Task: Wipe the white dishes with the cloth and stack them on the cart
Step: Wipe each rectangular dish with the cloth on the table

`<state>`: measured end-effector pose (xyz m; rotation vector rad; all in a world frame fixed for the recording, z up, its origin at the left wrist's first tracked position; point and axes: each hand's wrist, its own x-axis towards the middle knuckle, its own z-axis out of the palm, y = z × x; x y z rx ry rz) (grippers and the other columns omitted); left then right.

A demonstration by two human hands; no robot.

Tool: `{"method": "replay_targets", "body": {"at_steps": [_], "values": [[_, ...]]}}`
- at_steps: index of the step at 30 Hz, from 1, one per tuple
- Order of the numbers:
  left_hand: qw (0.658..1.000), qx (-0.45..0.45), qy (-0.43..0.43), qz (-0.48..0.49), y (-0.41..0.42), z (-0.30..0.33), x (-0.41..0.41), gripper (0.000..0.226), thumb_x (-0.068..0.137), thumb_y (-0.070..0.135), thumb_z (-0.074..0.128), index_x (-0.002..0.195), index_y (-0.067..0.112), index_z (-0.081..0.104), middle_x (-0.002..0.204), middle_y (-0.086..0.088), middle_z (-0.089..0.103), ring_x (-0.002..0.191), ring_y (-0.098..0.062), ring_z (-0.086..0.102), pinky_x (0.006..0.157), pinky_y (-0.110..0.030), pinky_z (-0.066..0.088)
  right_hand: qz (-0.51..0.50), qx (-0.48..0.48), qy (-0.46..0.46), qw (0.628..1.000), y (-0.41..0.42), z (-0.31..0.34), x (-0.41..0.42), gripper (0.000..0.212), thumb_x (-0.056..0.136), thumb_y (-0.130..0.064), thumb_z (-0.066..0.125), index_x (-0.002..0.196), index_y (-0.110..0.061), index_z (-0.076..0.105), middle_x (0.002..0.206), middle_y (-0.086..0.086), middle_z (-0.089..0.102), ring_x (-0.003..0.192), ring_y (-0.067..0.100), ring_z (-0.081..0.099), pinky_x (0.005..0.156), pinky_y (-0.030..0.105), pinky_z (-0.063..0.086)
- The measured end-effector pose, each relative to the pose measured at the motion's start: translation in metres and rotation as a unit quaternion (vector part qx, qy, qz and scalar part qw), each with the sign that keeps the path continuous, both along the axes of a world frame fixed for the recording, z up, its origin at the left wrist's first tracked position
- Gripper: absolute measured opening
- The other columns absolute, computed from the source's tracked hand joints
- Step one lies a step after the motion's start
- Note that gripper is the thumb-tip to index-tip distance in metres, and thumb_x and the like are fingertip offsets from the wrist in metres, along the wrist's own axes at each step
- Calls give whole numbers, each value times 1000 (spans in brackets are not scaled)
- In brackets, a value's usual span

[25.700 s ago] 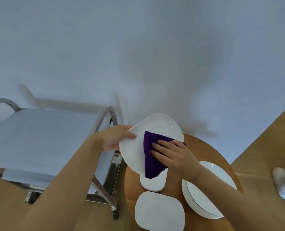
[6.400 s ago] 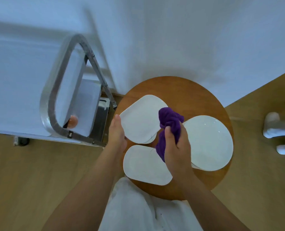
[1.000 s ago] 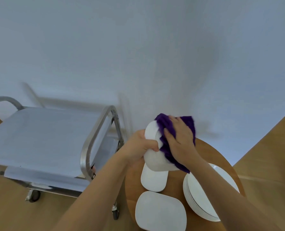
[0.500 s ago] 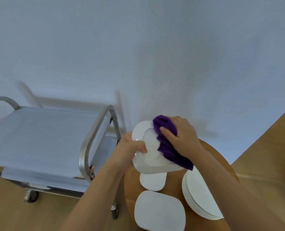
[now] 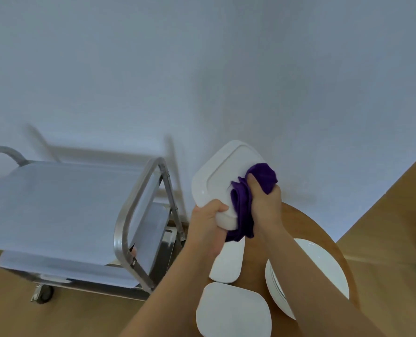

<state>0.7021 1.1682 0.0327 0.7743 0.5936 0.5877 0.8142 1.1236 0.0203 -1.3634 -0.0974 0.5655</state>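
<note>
Plain white wall filled most of the view, with a round wooden table (image 5: 306, 229) at the lower right and the steel cart (image 5: 134, 215) parked just off its left edge, top shelf bare as far as I could see. So the person had the squarish white dish (image 5: 216, 181) lifted clear of the table and tipped up nearly on edge, underside facing them, which I'd guess was so the foot ring and back could get wiped properly. Left hand (image 5: 208, 224) gripped the dish's lower edge, thumb hooked over the rim, basically acting as the clamp. Right hand (image 5: 265, 200) had its fingers curled tight round the bunched purple cloth (image 5: 243, 203), pressing it against the dish's right side, with some cloth trailing down below the bottom corner. Still waiting on the table: 1 small oblong dish (image 5: 227, 263) near the middle, 1 bigger rounded-square dish (image 5: 233, 310) at the near edge, and a stack of round plates (image 5: 323, 263) along the right edge, partly hidden by the right forearm. Compared with half a second before, the dish had swung up a lot steeper and sat higher, and the cloth had slid from the upper part down toward the lower right corner. Nothing had been stacked on the cart's top yet, so I'd call it early days.
</note>
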Motion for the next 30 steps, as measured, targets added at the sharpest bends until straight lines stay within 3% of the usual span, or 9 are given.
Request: {"method": "replay_targets", "body": {"at_steps": [3, 6, 8, 10, 13, 17, 22, 27, 30], "values": [[1000, 0, -17, -26, 2, 2, -4, 41, 75, -2, 64, 113, 10, 64, 107, -15, 68, 94, -29, 67, 77, -44, 58, 33, -1, 8, 999, -5, 4, 2, 44, 82, -34, 69, 118, -16, 53, 105, 5, 66, 88, 20, 66, 68, 29, 54], [983, -46, -88, -154, 25, 9, -23, 47, 71, 30, 77, 113, 10, 71, 115, -17, 68, 99, -32, 68, 74, -41, 58, 96, 4, -65, 993, -20, 8, 17, 33, 80, -29, 72, 109, -26, 59, 93, -5, 71, 76, 13, 69, 58, 21, 54], [968, -99, -74, -219, 36, 13, -27, 66, 65, 38, 84, 120, 5, 67, 119, -22, 65, 101, -38, 67, 76, -47, 58, 181, -17, -128, 975, -27, 11, 23, 32, 78, -28, 74, 107, -32, 60, 87, -11, 71, 74, 9, 69, 58, 18, 52], [963, -103, -27, -247, 40, 15, -23, 61, 70, 30, 81, 122, 4, 64, 117, -23, 65, 99, -38, 67, 78, -50, 58, 244, -36, -174, 953, -29, 15, 23, 31, 78, -30, 73, 105, -39, 60, 88, -15, 71, 76, 7, 68, 59, 15, 51], [976, -87, 30, -199, 39, 17, -13, 35, 79, 25, 62, 106, 5, 74, 107, -21, 70, 91, -36, 70, 73, -48, 59, 233, -70, -255, 936, -24, 16, 18, 21, 86, -36, 63, 102, -46, 54, 88, -19, 68, 76, 2, 66, 59, 13, 50], [990, -60, 32, -127, 38, 15, -6, 47, 78, 29, 64, 120, 6, 64, 116, -20, 67, 104, -36, 66, 89, -50, 53, 188, -172, -342, 905, -16, 11, 9, 26, 93, -40, 47, 112, -24, 51, 99, 4, 61, 82, 16, 62, 72, 31, 53], [999, -34, 28, -22, 33, 11, 6, 55, 77, 36, 68, 123, 7, 59, 112, -16, 70, 102, -33, 67, 87, -46, 53, 72, -218, -439, 869, -17, -3, -21, 37, 96, -31, 44, 130, -18, 47, 108, 0, 56, 92, 14, 54, 75, 20, 42], [996, 13, 74, 46, 18, -2, 17, 33, 87, 42, 63, 101, 12, 68, 86, -8, 76, 78, -21, 74, 59, -28, 57, 20, -232, -396, 889, -6, -15, -54, 45, 96, -28, 46, 140, -18, 38, 141, 9, 41, 129, 30, 35, 106, 46, 33], [990, 65, 122, 34, 14, -9, 18, 39, 89, 49, 58, 95, 12, 71, 78, -5, 76, 71, -16, 73, 53, -22, 54, 87, -252, -425, 865, -7, -22, -58, 47, 97, -28, 42, 143, -21, 35, 149, 6, 33, 139, 26, 22, 114, 45, 20]]}}
